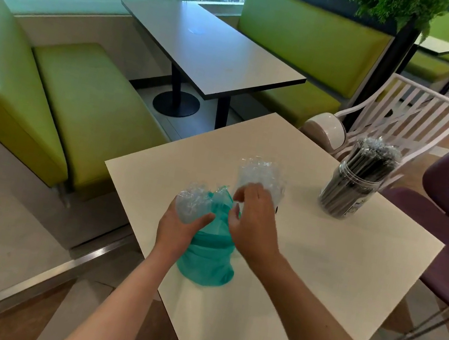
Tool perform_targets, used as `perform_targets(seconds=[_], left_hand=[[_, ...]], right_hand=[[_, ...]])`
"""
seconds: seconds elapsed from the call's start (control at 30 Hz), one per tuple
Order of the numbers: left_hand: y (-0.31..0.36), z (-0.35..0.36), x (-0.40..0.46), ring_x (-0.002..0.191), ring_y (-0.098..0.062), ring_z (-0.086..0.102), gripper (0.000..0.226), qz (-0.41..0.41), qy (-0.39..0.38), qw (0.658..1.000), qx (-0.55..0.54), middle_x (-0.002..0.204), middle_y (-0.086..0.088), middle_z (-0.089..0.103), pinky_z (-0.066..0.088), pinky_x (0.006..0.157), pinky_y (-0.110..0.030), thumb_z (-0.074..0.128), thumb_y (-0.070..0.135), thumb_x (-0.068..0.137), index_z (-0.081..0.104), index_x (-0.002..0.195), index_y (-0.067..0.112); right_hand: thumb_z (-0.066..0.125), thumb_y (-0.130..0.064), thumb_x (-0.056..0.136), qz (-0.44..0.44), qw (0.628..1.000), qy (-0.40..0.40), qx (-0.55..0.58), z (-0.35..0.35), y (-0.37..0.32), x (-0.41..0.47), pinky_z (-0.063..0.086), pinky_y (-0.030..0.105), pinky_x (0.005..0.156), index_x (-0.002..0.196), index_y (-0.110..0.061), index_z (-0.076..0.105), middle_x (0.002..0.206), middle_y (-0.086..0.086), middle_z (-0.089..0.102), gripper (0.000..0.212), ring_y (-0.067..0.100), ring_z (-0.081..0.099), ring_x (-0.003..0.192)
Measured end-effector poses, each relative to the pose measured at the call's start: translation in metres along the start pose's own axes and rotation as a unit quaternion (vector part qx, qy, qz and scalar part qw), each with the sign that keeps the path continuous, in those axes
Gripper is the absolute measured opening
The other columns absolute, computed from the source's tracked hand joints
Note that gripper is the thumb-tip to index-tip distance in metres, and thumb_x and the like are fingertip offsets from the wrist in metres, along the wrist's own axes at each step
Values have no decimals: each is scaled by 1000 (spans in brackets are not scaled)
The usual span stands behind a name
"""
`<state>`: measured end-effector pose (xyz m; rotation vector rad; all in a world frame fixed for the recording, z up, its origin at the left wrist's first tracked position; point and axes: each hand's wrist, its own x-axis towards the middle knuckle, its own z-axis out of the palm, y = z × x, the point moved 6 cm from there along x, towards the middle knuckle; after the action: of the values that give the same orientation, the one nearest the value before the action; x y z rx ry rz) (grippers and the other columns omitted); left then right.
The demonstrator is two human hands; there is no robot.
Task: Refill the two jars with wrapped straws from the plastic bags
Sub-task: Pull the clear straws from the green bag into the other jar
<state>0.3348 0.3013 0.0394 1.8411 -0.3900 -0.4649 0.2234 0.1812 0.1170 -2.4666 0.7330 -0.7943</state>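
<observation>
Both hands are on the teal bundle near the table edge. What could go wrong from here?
The teal bundle sits close to the white table's left edge; tugging could drag it off. The left hand grips crumpled clear plastic, which may tear and spill. The right hand works just in front of a second clear wrapped bunch, which it could topple.

I find only one printed item, a white label with dark lettering low on the clear jar [347, 191] of black straws, and I cannot read its characters at this resolution.
</observation>
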Motion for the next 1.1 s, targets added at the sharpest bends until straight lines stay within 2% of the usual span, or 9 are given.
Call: perform_targets(seconds=[0.07, 0.13, 0.23, 0.3, 0.47, 0.63, 0.73, 0.87, 1.1], left_hand=[[2, -1, 0, 111, -17, 57, 67, 2, 1, 1000, -8, 118, 10, 59, 50, 95, -39, 85, 44, 67, 47, 122, 37], [1, -1, -1, 110, -17, 57, 66, -4, -3, 1000, -20, 117, 9, 60, 50, 95, -39, 86, 42, 67, 48, 122, 36], [-1, 0, -2, 110, -17, 58, 67, -22, -23, 998, -54, 118, 7, 61, 51, 95, -41, 87, 38, 67, 50, 122, 35], [0, 0, -4, 109, -18, 58, 65, -31, -32, 996, -71, 118, 5, 61, 51, 94, -39, 86, 33, 69, 50, 123, 34], [4, 2, -5, 108, -17, 58, 64, -29, -38, 996, -71, 116, 6, 60, 51, 90, -34, 86, 30, 70, 49, 122, 32], [5, 4, -7, 107, -16, 59, 65, -35, -52, 995, -76, 116, 6, 61, 52, 91, -35, 85, 32, 69, 49, 124, 30], [5, 4, -7, 106, -15, 60, 64, -39, -58, 994, -86, 114, 5, 63, 53, 92, -37, 86, 31, 69, 50, 122, 30], [6, 4, -9, 104, -14, 61, 60, -37, -69, 993, -93, 110, 9, 63, 54, 89, -34, 84, 33, 70, 51, 119, 31], [8, 5, -10, 107, -16, 61, 66, -40, -62, 992, -99, 116, 5, 62, 53, 94, -40, 83, 46, 63, 51, 118, 33]], right_hand=[[61, -1, 85, 108, 986, -57, 116, 18, 12, -16, 46, 19, 72, 98, -15, 50, 95, -1, 50, 22, 14, 50, 84], [62, -2, 88, 183, 961, -113, 176, 32, 22, -22, 49, 18, 75, 116, -17, 50, 107, 1, 53, 34, 12, 54, 87], [64, -2, 88, 193, 937, -192, 219, 44, 21, -19, 48, 13, 72, 141, -22, 39, 122, -5, 48, 62, 9, 54, 90], [67, -4, 86, 180, 926, -239, 232, 48, 18, -16, 49, 14, 77, 146, -24, 33, 127, -7, 42, 71, 11, 53, 95], [73, -20, 85, 171, 925, -257, 223, 52, 19, -10, 49, 26, 91, 127, -18, 45, 124, 0, 46, 50, 18, 54, 104], [68, -23, 90, 162, 913, -272, 257, 56, 14, -13, 49, 35, 98, 139, -25, 35, 130, -7, 45, 60, 16, 52, 104], [67, -25, 90, 153, 924, -271, 223, 57, 16, -12, 47, 37, 104, 132, -19, 45, 129, -1, 48, 48, 16, 51, 110], [70, -32, 87, 165, 927, -258, 215, 55, 23, -12, 48, 30, 98, 120, -17, 52, 118, -2, 50, 40, 15, 51, 107], [58, -37, 95, 209, 913, -244, 251, 46, 31, -15, 50, 36, 98, 118, -20, 52, 111, -6, 58, 29, 15, 57, 108]])
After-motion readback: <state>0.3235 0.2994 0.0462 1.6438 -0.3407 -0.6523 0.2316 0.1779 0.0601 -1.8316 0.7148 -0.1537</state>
